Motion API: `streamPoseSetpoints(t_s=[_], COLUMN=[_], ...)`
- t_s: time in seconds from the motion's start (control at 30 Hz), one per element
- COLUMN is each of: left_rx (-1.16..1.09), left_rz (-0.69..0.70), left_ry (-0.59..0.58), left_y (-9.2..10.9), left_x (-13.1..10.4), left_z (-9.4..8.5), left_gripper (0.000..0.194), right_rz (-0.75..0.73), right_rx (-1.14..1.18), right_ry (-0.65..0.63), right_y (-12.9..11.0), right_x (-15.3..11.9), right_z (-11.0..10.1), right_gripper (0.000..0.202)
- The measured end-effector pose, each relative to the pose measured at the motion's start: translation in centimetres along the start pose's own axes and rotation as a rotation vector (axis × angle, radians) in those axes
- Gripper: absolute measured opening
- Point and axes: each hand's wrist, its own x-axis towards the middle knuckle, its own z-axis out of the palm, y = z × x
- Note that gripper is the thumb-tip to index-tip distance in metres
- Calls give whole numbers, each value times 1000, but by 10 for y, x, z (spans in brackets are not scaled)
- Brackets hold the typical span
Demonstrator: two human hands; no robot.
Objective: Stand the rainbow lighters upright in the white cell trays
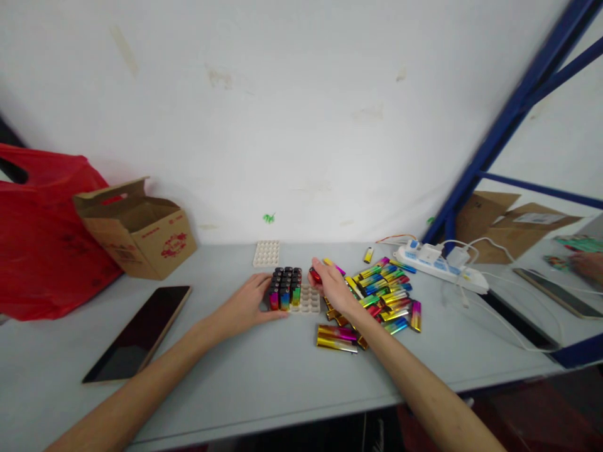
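Several colourful lighters (285,289) stand upright with black tops in the left part of a white tray with holes (308,301). My left hand (249,301) rests at the left side of this block, thumb stretched along its front and fingers behind, holding nothing that shows. Above the tray's right part, my right hand (330,284) pinches a red lighter (315,274) between thumb and fingers. Right of the tray lies a loose pile of shiny multicoloured lighters (384,289), partly hidden by my right forearm. A second holed tray (266,253) sits nearer the wall.
On the left are a red bag (47,238), an open cardboard box (141,242) and a dark tablet (139,333). To the right, a power strip (443,267) with cables lies beside a blue metal frame (499,125). Another person's hand (588,267) shows at the far right.
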Motion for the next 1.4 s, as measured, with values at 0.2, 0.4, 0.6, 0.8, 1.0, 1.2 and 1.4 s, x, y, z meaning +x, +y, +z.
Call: streamPoseSetpoints(t_s=[0.2, 0.4, 0.6, 0.8, 1.0, 1.2, 1.4], left_rx=[-19, 14, 2, -21, -20, -23, -22], left_rz=[-7, -2, 19, 12, 16, 32, 36], left_ry=[-10, -5, 8, -12, 15, -3, 2], left_y=[1, 2, 1, 2, 2, 1, 0], left_x=[0, 0, 0, 1, -1, -2, -1], left_z=[-3, -3, -1, -2, -2, -2, -1], left_gripper=[79, 74, 73, 74, 73, 78, 77], right_rz=[44, 16, -134, -324, -217, -237, -380], right_rx=[25, 101, -5, -242, -227, -305, -455], right_ry=[62, 70, 47, 15, -181, -214, -298], right_y=[7, 8, -7, -18, -24, -20, -20], right_x=[4, 4, -4, -7, -13, -17, -16], right_z=[-3, -7, -19, -29, -27, -20, -18], right_gripper=[71, 88, 73, 63, 71, 62, 56])
